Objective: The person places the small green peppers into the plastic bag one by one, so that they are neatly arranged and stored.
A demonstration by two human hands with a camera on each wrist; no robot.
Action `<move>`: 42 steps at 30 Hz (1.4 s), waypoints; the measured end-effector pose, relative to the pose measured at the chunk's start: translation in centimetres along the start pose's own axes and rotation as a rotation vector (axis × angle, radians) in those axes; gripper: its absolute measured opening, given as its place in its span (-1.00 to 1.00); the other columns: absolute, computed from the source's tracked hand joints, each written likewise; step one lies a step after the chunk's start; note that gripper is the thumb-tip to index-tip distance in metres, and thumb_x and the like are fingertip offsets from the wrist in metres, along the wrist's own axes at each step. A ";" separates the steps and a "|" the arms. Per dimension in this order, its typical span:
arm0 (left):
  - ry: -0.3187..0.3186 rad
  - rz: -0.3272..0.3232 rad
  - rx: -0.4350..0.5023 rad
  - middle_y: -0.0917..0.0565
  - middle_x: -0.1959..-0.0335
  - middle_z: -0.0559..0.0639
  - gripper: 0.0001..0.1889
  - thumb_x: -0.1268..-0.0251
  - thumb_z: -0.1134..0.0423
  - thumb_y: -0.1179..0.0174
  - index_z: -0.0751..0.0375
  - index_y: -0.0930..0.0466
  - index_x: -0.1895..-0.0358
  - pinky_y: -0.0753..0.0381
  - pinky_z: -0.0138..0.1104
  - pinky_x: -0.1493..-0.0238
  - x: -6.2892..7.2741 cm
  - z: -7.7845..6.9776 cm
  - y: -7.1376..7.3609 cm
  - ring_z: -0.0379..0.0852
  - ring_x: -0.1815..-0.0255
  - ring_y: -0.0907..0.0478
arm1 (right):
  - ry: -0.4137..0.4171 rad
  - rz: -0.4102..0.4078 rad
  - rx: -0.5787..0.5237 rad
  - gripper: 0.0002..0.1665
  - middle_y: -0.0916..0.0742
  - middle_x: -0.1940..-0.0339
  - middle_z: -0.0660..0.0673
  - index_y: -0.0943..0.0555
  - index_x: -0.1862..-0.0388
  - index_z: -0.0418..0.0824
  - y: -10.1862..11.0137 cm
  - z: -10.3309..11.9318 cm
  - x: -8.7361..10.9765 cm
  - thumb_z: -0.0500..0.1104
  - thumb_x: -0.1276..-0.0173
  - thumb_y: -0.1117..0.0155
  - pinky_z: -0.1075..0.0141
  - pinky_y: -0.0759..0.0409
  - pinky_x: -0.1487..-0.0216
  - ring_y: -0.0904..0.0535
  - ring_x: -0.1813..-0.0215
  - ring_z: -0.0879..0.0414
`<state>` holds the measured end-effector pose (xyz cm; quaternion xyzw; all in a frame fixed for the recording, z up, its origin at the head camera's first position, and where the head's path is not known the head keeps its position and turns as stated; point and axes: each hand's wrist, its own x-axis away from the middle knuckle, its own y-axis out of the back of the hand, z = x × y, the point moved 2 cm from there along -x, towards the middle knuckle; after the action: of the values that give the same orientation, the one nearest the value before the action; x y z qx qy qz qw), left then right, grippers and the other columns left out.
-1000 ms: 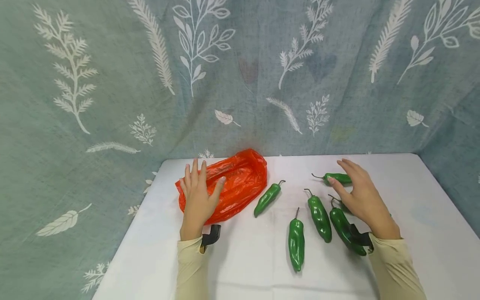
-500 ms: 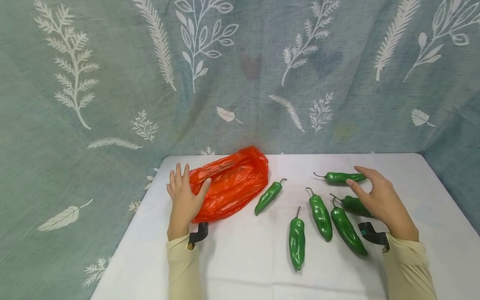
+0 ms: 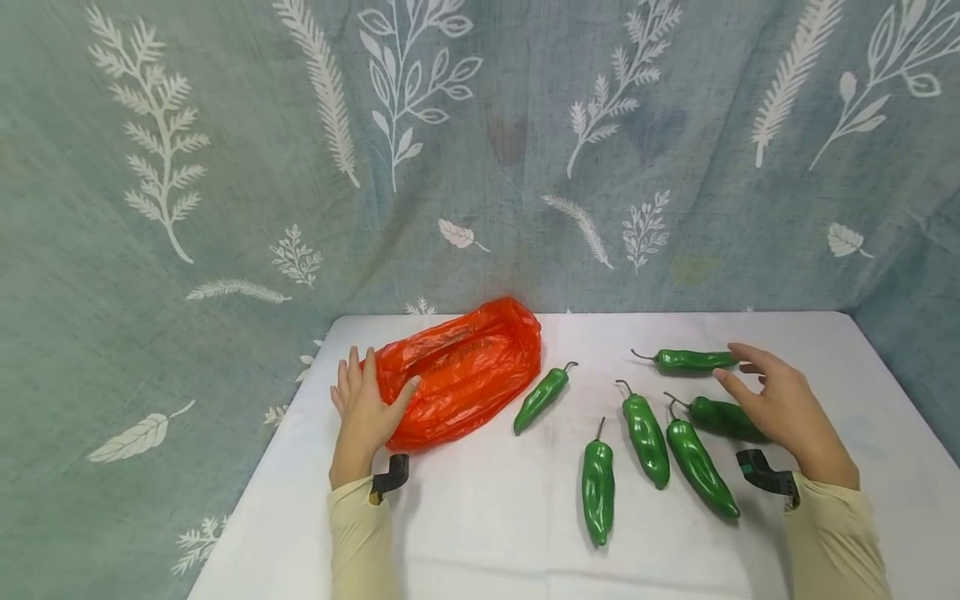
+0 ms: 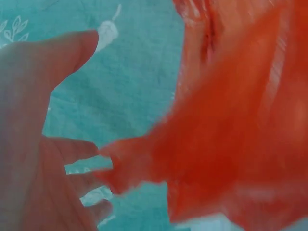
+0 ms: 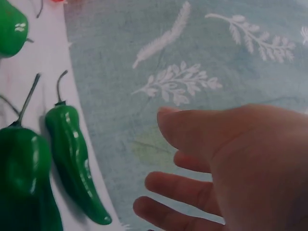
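Observation:
A crumpled red plastic bag (image 3: 465, 383) lies at the back left of the table. Over its left edge I see my left hand (image 3: 363, 421), fingers straight and spread, thumb apart. In the left wrist view a blurred corner of the bag (image 4: 192, 149) comes up to the fingertips; whether they touch I cannot tell. My right hand (image 3: 787, 412) hovers with relaxed fingers, nothing in it, by a green chili pepper (image 3: 690, 360) at the back and another chili pepper (image 3: 723, 419) that it partly hides. The right wrist view shows a chili pepper (image 5: 74, 159) left of the hand.
More green chili peppers lie on the white table (image 3: 480, 525): one pepper (image 3: 542, 400) beside the bag, one pepper (image 3: 597, 492) at the front, one pepper (image 3: 645, 442) behind it, and one pepper (image 3: 701, 468) to the right. A leaf-patterned cloth (image 3: 510, 208) hangs behind.
My left hand has shifted left and slightly nearer, uncovering more of the bag. My right hand has drawn away to the right, exposing more of the peppers. Bag and peppers have kept their places.

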<state>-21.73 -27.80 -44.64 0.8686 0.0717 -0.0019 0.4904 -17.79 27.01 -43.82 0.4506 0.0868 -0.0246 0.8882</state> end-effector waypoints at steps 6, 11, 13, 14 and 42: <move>0.053 0.059 -0.023 0.39 -0.72 0.29 0.25 -0.27 -0.49 -0.14 0.20 0.35 -0.70 0.41 0.46 -0.57 0.5 1.5 0.1 0.41 -0.70 0.46 | -0.025 0.034 -0.005 -0.29 -0.52 -0.34 -0.59 -0.32 -0.50 -0.47 -0.1 -1.0 0.6 -0.03 -0.60 -0.18 -0.39 -0.50 -0.19 -0.50 -0.26 -0.51; 0.077 0.133 -0.022 0.34 -0.72 0.33 0.31 -0.22 -0.49 -0.19 0.19 0.41 -0.69 0.29 0.43 -0.61 0.6 2.2 0.4 0.43 -0.70 0.39 | -0.037 0.050 -0.003 -0.29 -0.56 -0.28 -0.60 -0.31 -0.49 -0.50 -0.5 -1.4 0.9 -0.06 -0.59 -0.20 -0.38 -0.52 -0.16 -0.50 -0.23 -0.55; 0.086 0.173 -0.017 0.34 -0.72 0.33 0.33 -0.20 -0.49 -0.22 0.16 0.46 -0.69 0.21 0.42 -0.61 0.6 2.3 0.3 0.43 -0.70 0.38 | -0.046 0.056 0.002 -0.29 -0.57 -0.27 -0.60 -0.31 -0.49 -0.51 -0.7 -1.7 1.0 -0.07 -0.59 -0.20 -0.39 -0.52 -0.15 -0.50 -0.22 -0.56; 0.092 0.195 -0.015 0.35 -0.72 0.32 0.35 -0.18 -0.49 -0.23 0.13 0.49 -0.69 0.16 0.42 -0.60 0.6 2.4 0.3 0.42 -0.70 0.37 | -0.050 0.059 0.005 -0.29 -0.57 -0.26 -0.61 -0.31 -0.48 -0.51 -0.7 -1.9 1.0 -0.07 -0.59 -0.20 -0.39 -0.52 -0.14 -0.50 -0.22 -0.56; 0.058 0.291 0.143 0.29 -0.68 0.30 0.53 -0.01 -0.09 -0.59 0.07 0.66 -0.65 -0.34 0.30 -0.50 0.4 2.9 -1.4 0.36 -0.63 0.03 | -0.109 0.209 0.006 -0.51 -0.62 -0.24 -0.59 -0.53 -0.30 -0.52 -1.6 -4.9 1.3 -0.20 -0.55 -0.22 -0.39 -0.57 -0.13 -0.52 -0.24 -0.56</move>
<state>-21.34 -29.50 -47.32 0.9022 -0.0412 0.0889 0.4201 -17.34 30.10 -48.16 0.4577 -0.0094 0.0436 0.8880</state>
